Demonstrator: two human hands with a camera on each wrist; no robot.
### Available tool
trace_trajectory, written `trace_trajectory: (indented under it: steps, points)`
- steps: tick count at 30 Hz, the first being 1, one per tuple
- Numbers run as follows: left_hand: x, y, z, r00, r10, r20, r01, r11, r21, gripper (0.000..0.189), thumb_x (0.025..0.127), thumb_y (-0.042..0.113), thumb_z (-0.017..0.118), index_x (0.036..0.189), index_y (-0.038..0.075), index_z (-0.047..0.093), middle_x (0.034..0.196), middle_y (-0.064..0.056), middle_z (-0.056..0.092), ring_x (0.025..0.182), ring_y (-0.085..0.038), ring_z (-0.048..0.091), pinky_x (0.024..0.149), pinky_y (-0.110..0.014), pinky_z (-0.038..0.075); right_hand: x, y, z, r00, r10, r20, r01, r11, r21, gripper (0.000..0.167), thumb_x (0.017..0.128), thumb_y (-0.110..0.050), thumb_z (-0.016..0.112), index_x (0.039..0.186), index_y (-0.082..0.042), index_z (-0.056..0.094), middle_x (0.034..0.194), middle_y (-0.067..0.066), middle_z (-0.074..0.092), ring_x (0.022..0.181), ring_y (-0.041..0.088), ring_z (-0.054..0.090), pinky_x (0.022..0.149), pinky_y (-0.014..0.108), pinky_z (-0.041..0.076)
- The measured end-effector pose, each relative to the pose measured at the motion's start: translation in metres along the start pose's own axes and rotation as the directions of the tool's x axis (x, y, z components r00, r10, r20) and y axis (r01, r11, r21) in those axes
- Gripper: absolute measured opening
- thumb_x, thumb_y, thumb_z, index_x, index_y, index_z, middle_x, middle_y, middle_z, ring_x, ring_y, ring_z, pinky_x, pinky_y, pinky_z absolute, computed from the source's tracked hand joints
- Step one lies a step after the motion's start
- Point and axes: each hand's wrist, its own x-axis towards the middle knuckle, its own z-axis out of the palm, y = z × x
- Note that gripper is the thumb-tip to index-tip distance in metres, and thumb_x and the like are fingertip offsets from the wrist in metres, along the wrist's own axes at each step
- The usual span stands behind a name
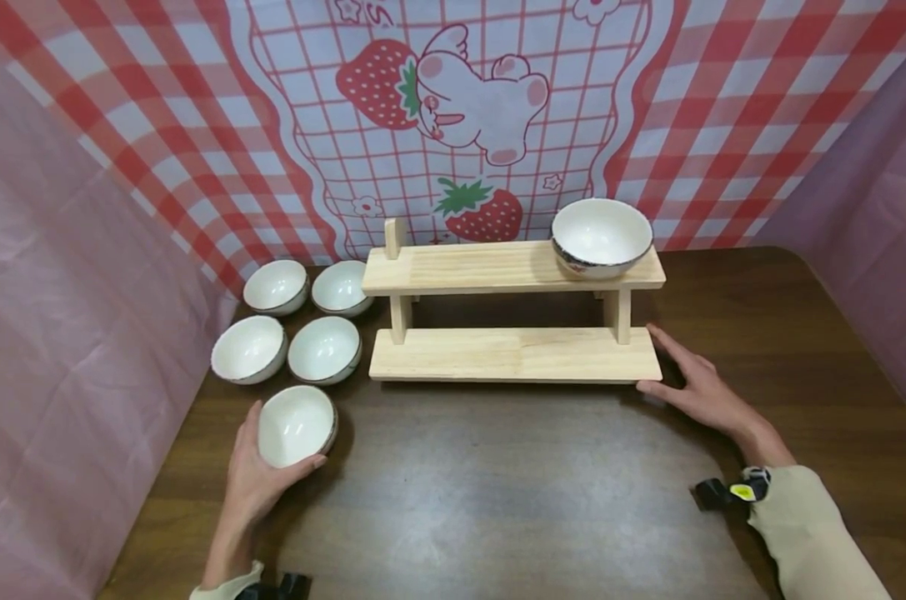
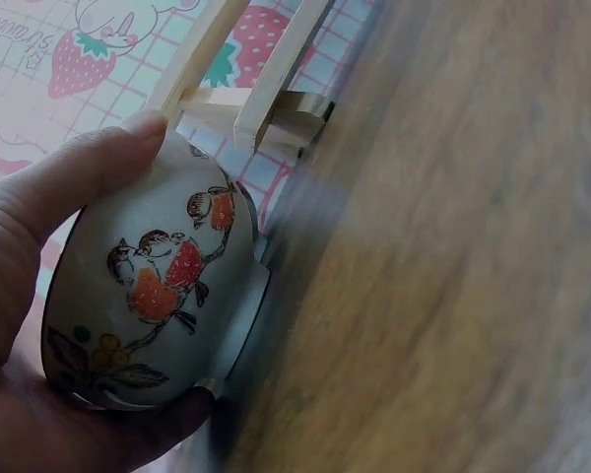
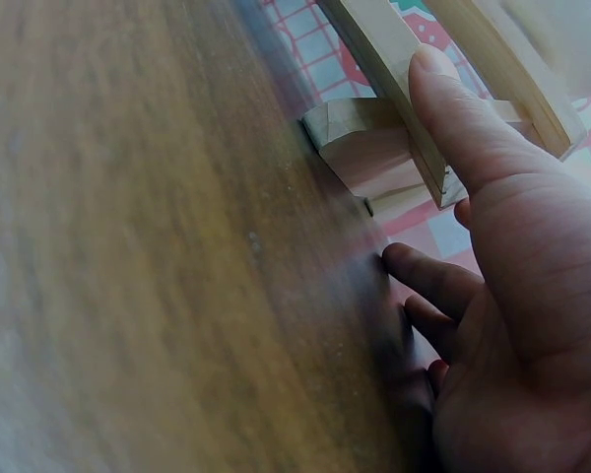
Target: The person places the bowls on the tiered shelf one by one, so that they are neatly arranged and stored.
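My left hand [image 1: 253,475] grips a white bowl [image 1: 298,425] from its near left side, thumb and fingers spread around the wall. Painted red-orange birds on a branch decorate the outside of this bowl [image 2: 167,266] in the left wrist view. At the right end of a two-tier wooden shelf [image 1: 513,354], my right hand [image 1: 703,396] holds the lower board's corner, thumb at the front edge and index finger toward the back. Its other fingers hang loosely bent beside the board in the right wrist view. A larger bowl [image 1: 603,233] sits upright on the upper tier's right end.
Several similar white bowls [image 1: 250,350] stand upright in a cluster left of the shelf, just beyond the gripped one. A small wooden upright [image 1: 394,239] rises at the upper tier's left end. Behind the brown table [image 1: 483,483] hangs a red checked strawberry cloth [image 1: 460,183].
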Motion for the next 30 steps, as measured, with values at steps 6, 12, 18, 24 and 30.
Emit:
trace_trajectory:
  steps: [6, 12, 18, 24, 30]
  points:
    - [-0.0001, 0.0000, 0.0009, 1.000, -0.003, -0.013, 0.002, 1.000, -0.019, 0.124, 0.059, 0.020, 0.093, 0.158, 0.000, 0.020, 0.151, -0.034, 0.035, 0.135, -0.050, 0.040, 0.112, -0.063, 0.033, -0.0002, 0.0004, 0.0006, 1.000, -0.015, -0.010, 0.015, 1.000, 0.004, 0.093, 0.093, -0.030, 0.071, 0.163, -0.018, 0.010, 0.165, 0.027, 0.016, 0.147, 0.056, 0.018, 0.105, 0.080, 0.021]
    - [-0.0008, -0.0004, 0.0021, 0.999, -0.001, -0.035, 0.000, 0.999, -0.033, 0.121, 0.060, 0.021, 0.092, 0.157, 0.001, 0.023, 0.150, -0.033, 0.037, 0.134, -0.050, 0.041, 0.111, -0.064, 0.033, 0.0006, 0.0019, 0.0006, 1.000, -0.014, -0.011, 0.014, 1.000, 0.001, 0.093, 0.093, -0.031, 0.071, 0.163, -0.017, 0.011, 0.165, 0.027, 0.017, 0.147, 0.056, 0.019, 0.105, 0.080, 0.020]
    - [-0.0006, -0.0003, 0.0029, 0.999, -0.009, -0.048, 0.007, 0.999, -0.036, 0.120, 0.060, 0.022, 0.092, 0.157, 0.003, 0.024, 0.150, -0.032, 0.038, 0.133, -0.049, 0.042, 0.111, -0.064, 0.033, 0.0010, 0.0013, 0.0007, 1.000, -0.017, -0.014, 0.017, 1.000, 0.006, 0.092, 0.093, -0.031, 0.071, 0.162, -0.016, 0.011, 0.165, 0.027, 0.017, 0.147, 0.056, 0.019, 0.105, 0.080, 0.021]
    - [-0.0008, 0.0001, 0.0024, 0.998, -0.006, -0.059, 0.004, 0.999, -0.033, 0.120, 0.059, 0.022, 0.093, 0.157, 0.004, 0.026, 0.151, -0.032, 0.038, 0.134, -0.049, 0.042, 0.111, -0.065, 0.032, 0.0014, 0.0013, 0.0006, 1.000, -0.023, -0.015, 0.023, 1.000, 0.009, 0.093, 0.093, -0.030, 0.071, 0.162, -0.016, 0.011, 0.165, 0.027, 0.016, 0.147, 0.056, 0.018, 0.106, 0.080, 0.021]
    - [-0.0030, 0.0026, -0.0008, 0.998, 0.002, -0.071, -0.005, 0.999, -0.041, 0.120, 0.059, 0.021, 0.093, 0.157, 0.005, 0.026, 0.152, -0.031, 0.038, 0.134, -0.049, 0.042, 0.112, -0.064, 0.032, 0.0013, 0.0018, 0.0010, 1.000, -0.021, -0.014, 0.021, 1.000, 0.009, 0.093, 0.093, -0.030, 0.072, 0.162, -0.017, 0.012, 0.165, 0.026, 0.017, 0.148, 0.055, 0.019, 0.106, 0.079, 0.021]
